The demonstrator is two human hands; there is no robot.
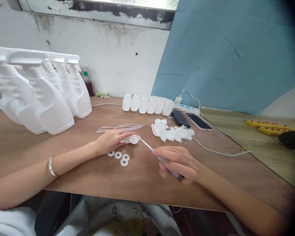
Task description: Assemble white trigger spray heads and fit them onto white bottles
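L hand: holds wht round-ended part. R hand: grips screwdriver, tip at part, axis L twd table's back edge.

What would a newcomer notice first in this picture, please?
Probably the tall white spray bottles, grouped at the left of the wooden table, then the blue sheet at the upper right. Near the centre, the right hand holds a screwdriver-like tool at a white part in the left hand.
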